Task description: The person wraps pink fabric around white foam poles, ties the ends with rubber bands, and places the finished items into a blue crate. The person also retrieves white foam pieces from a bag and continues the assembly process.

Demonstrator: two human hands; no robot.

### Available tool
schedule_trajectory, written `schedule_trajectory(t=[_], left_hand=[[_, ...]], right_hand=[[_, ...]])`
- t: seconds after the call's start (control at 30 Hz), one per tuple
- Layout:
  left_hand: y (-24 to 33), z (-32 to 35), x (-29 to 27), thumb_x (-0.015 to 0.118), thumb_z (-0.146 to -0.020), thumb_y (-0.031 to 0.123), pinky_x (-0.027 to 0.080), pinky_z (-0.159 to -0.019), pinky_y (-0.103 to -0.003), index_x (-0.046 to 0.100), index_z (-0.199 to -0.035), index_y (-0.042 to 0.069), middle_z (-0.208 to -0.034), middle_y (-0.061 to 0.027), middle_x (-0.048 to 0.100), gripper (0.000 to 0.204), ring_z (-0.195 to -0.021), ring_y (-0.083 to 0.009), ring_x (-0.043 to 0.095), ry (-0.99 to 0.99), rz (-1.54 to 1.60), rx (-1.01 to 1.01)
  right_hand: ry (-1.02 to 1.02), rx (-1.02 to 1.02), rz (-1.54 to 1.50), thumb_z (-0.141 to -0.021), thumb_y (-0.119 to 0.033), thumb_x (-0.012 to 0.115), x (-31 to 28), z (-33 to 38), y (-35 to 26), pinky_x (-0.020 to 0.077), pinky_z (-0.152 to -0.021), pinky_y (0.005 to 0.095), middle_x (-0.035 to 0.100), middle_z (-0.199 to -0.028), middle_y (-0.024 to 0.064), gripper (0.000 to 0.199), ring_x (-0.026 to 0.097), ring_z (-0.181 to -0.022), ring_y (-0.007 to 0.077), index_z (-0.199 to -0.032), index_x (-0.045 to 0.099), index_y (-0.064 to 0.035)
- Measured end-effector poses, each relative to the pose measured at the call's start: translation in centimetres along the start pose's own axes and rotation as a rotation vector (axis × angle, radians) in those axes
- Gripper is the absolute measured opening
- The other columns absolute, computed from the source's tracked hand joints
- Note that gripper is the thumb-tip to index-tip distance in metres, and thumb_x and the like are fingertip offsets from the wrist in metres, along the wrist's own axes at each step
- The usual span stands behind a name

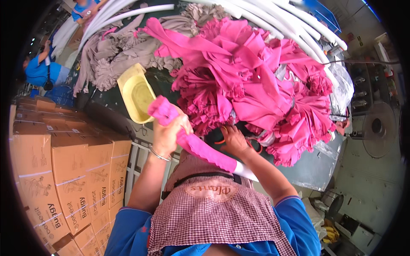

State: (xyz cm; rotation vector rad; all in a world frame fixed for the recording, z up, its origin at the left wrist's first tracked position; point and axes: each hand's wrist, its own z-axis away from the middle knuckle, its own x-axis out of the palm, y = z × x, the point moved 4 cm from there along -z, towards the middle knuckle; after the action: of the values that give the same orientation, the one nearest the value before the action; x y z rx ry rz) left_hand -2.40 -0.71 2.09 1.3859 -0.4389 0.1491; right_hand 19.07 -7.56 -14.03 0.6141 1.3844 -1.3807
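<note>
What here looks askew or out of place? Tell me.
Nothing looks damaged or spilled. The pink fabric covers lie in a loose heap, some drooping over the table edge, and the yellow tray sits tilted beside them.

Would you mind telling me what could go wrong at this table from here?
The right hand rests on orange-handled scissors half hidden under the pink fabric heap; fingers or cloth might get nicked. The left hand grips a pink sleeve on a white tube; pulling hard could bunch or tear it. The heap overhangs the table edge, so pieces may slide off.
</note>
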Motion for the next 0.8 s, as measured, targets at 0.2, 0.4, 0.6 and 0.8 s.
schedule_trajectory(t=[0.2, 0.4, 0.6, 0.8], left_hand=[[-0.5, 0.5, 0.6, 0.059, -0.088, -0.003, 0.053, -0.057, -0.032, 0.053, -0.087, 0.002, -0.07, -0.0063, 0.058, 0.008, -0.059, -0.0174, 0.061, -0.125, 0.08, 0.05], [0.0, 1.1, 1.4, 0.061, -0.086, -0.001, 0.052, -0.059, -0.037, 0.047, -0.087, 0.005, -0.068, -0.0079, 0.054, 0.015, -0.056, -0.0198, 0.057, -0.142, 0.018, 0.086], [0.4, 1.5, 3.9, 0.066, -0.084, -0.005, 0.054, -0.059, -0.028, 0.055, -0.091, 0.005, -0.073, -0.0028, 0.061, 0.016, -0.061, -0.0118, 0.063, -0.152, 0.023, 0.173], [1.1, 1.9, 7.7, 0.075, -0.074, 0.003, 0.048, -0.067, -0.028, 0.058, -0.09, 0.004, -0.077, -0.004, 0.06, 0.024, -0.07, -0.0129, 0.06, -0.172, -0.481, 0.379]], right_hand=[[0.057, -0.175, 0.234, -0.06, -0.047, 0.082, 1.8, -1.7, -0.1, 0.0411, -0.094, 0.0436, 0.054, -0.115, 0.0109, 0.081, 0.048, -0.112, 0.0316, -0.125, 0.053, -0.0086], [0.086, -0.355, 0.126, -0.072, -0.02, 0.064, 0.8, -1.5, -1.3, 0.0413, -0.09, 0.0425, 0.058, -0.101, 0.0119, 0.039, 0.052, -0.101, 0.0303, -0.108, 0.06, -0.0051], [0.525, -0.078, -0.953, -0.077, -0.006, 0.051, -2.1, -0.8, 2.6, 0.0475, -0.07, 0.0342, 0.056, -0.083, 0.0106, 0.017, 0.056, -0.074, 0.0254, -0.094, 0.051, -0.0064], [0.616, -0.409, -1.693, -0.084, -0.012, 0.052, -23.8, -0.5, -2.3, 0.0486, -0.07, 0.0353, 0.053, -0.087, 0.0111, 0.031, 0.055, -0.076, 0.0228, -0.115, 0.048, -0.011]])
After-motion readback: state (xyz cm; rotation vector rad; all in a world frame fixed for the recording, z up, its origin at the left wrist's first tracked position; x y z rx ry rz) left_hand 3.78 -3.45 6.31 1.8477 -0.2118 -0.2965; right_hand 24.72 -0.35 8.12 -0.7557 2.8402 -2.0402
